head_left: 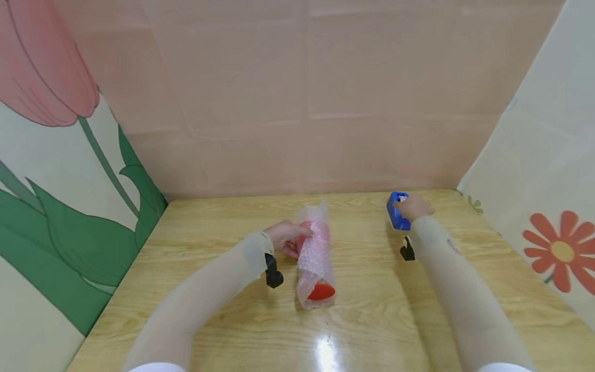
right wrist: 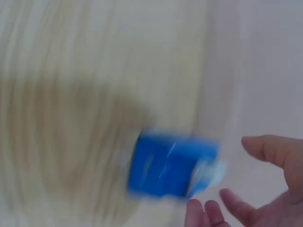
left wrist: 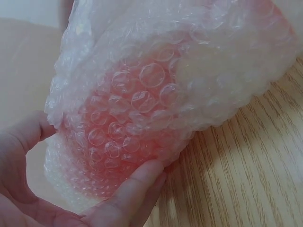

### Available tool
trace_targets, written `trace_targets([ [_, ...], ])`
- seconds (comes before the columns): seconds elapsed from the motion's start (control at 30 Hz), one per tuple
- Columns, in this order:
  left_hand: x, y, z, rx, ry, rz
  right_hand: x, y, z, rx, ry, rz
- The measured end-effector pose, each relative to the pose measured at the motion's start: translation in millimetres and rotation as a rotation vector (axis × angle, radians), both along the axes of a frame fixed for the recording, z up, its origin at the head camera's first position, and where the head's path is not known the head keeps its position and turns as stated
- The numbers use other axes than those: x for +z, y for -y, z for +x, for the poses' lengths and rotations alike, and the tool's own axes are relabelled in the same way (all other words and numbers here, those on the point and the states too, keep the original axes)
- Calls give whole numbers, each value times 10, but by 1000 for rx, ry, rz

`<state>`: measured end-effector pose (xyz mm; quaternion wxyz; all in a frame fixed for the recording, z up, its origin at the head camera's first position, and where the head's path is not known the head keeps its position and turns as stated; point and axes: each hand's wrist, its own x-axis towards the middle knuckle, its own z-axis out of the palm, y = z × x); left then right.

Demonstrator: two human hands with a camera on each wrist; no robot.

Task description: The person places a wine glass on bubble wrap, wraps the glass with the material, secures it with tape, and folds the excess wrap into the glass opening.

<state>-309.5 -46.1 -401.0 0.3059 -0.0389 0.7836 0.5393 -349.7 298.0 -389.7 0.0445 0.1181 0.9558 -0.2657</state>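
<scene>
A roll of clear bubble wrap [head_left: 318,253] lies lengthwise on the table around a red object [head_left: 322,292], whose rounded end shows at the near opening. My left hand [head_left: 287,236] grips the roll from its left side, near the far end. In the left wrist view, the thumb and fingers [left wrist: 137,189] press into the bubble wrap, with red showing through it. Farther back on the right stands a blue tape dispenser [head_left: 397,219]. Over its right side, my right hand [head_left: 415,207] reaches with thumb and fingers spread apart. The dispenser [right wrist: 161,165] is blurred in the right wrist view, just off the fingertips.
The wooden table [head_left: 223,320] ends at a brown paper-covered wall [head_left: 297,103] behind. A panel with a painted tulip [head_left: 42,62] stands on the left, one with a red flower [head_left: 561,251] on the right. Black wrist cameras hang below both wrists.
</scene>
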Motion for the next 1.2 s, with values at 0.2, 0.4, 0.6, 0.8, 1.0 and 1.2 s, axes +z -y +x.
trace_targets([
  [0.2, -1, 1, -12, 4, -5, -9, -140, -304, -24, 14, 63, -20],
  [0.4, 28, -3, -4, 18, 4, -9, -213, -335, -52, -15, 47, -68],
  [0.6, 24, -9, 0, 10, 7, -2, -181, -246, -41, -47, 63, -45],
  [0.8, 28, -11, 12, -2, 0, 4, -157, -216, -70, -117, 79, -90],
  [1.0, 21, -12, 7, -14, -8, 4, -157, -187, -109, -157, 71, -73],
  [1.2, 28, -9, 6, -16, -12, 0, -248, -251, -146, -209, 55, -371],
])
